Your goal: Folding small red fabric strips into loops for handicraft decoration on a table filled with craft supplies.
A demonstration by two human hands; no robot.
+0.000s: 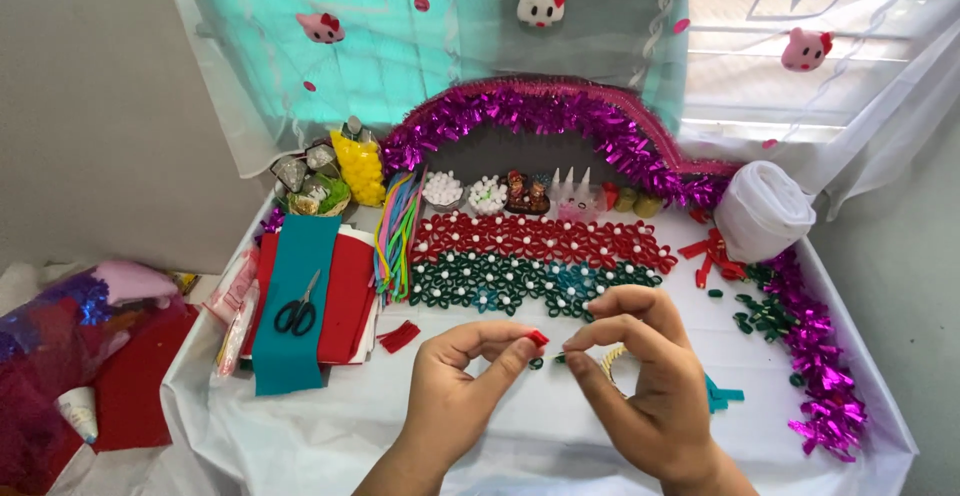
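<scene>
Centrally, both hands meet above the white-covered tray (300,426). The left hand (455,396) pinches a small red folded piece (539,338) between thumb and forefinger; the right hand (640,376) pinches a small dark green piece (537,362) at its fingertips, the two pieces just beside each other. Behind them lie finished rows of red loop flowers (540,239) and green loop flowers (500,284) with white centres, so much appears done; loose red strips (712,256) and green loops (765,314) at right suggest more remains. Open cloth lies near the hands. Scissors (298,311) on teal felt (290,306) bound the left, purple tinsel (815,356) the right edge.
</scene>
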